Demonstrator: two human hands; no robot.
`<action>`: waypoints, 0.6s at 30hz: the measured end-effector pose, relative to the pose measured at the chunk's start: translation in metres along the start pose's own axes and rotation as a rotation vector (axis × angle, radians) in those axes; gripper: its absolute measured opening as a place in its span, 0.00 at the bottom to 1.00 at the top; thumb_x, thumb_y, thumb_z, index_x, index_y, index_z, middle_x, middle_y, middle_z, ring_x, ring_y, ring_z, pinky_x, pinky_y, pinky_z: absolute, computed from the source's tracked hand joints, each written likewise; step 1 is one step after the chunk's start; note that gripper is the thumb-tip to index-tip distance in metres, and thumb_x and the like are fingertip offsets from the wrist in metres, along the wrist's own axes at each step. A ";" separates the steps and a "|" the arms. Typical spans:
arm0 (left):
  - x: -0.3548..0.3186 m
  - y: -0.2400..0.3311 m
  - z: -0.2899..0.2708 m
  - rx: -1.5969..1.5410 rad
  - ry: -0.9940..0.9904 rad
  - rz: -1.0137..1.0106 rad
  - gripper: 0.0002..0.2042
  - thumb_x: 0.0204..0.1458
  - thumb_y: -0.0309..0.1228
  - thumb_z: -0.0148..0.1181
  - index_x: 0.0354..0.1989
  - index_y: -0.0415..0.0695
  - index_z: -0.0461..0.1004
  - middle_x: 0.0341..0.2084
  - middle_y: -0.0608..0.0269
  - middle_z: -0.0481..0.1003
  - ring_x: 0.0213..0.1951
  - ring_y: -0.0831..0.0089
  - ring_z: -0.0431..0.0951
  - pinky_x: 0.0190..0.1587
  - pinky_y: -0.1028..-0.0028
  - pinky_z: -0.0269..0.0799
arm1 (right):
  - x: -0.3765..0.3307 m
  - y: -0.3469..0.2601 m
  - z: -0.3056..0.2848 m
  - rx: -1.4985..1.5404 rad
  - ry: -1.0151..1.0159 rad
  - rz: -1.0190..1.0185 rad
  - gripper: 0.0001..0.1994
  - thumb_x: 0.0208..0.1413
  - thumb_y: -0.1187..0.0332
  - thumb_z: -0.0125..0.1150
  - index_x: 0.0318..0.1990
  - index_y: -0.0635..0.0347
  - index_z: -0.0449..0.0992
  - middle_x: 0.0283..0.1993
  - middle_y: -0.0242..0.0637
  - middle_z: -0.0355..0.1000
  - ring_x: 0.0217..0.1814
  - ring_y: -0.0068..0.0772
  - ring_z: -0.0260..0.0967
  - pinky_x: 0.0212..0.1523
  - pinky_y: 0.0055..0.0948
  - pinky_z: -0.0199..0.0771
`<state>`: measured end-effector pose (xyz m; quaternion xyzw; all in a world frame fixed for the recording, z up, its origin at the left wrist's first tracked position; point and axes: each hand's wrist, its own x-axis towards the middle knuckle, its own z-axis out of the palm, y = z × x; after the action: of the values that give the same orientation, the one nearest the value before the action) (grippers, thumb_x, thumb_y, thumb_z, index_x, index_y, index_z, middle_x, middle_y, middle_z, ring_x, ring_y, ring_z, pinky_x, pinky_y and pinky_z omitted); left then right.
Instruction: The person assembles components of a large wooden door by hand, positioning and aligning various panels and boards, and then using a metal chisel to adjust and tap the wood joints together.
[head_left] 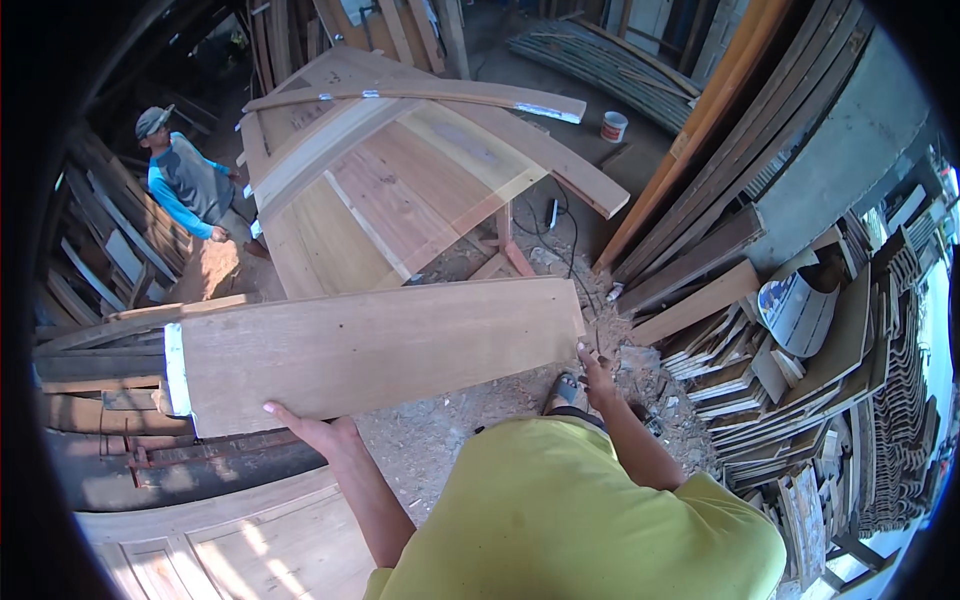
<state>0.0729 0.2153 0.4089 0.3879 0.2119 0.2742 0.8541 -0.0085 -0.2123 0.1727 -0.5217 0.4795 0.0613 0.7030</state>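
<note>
A wide, flat wooden board (390, 345) spans the space in front of me, with white paint or coating on its left end. My left hand (315, 428) supports its lower edge toward the left, thumb against the face and the other fingers hidden underneath. At the board's right end, my right hand (597, 378) grips the corner, its fingers partly behind the wood. Beyond the board, a large wooden panel (400, 180) of joined planks lies raised off the floor on a stand. A long curved plank (440, 92) rests across that panel.
A person (195, 185) in a cap and blue sleeves stands at the far left. Stacked wood offcuts (740, 400) and leaning planks (740, 160) line the right. A panelled door (250, 535) lies lower left. A white bucket (613, 126) and a cable (572, 235) are on the shaving-strewn floor.
</note>
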 end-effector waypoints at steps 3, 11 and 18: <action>-0.001 -0.001 -0.046 -0.052 0.118 -0.037 0.44 0.60 0.69 0.47 0.76 0.51 0.52 0.75 0.57 0.53 0.74 0.53 0.54 0.74 0.46 0.52 | -0.012 -0.002 0.027 0.597 -0.297 0.109 0.43 0.57 0.48 0.72 0.72 0.57 0.57 0.69 0.51 0.64 0.69 0.43 0.65 0.69 0.45 0.62; -0.022 -0.064 -0.143 -0.277 0.031 -0.247 0.49 0.54 0.70 0.56 0.76 0.53 0.51 0.73 0.58 0.55 0.74 0.56 0.53 0.75 0.47 0.50 | 0.031 -0.049 0.051 0.590 -0.319 -0.275 0.25 0.62 0.60 0.68 0.63 0.54 0.69 0.59 0.35 0.75 0.62 0.36 0.71 0.67 0.44 0.66; -0.019 -0.143 -0.152 -0.399 0.069 -0.312 0.42 0.56 0.65 0.59 0.73 0.52 0.59 0.69 0.63 0.64 0.71 0.61 0.61 0.75 0.53 0.54 | 0.095 -0.120 0.075 0.501 -0.362 -0.405 0.26 0.61 0.63 0.69 0.65 0.55 0.69 0.61 0.33 0.74 0.64 0.34 0.70 0.67 0.41 0.68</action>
<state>0.0151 0.2076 0.2075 0.1648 0.2398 0.1887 0.9379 0.1582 -0.2457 0.1833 -0.3985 0.2345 -0.1069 0.8802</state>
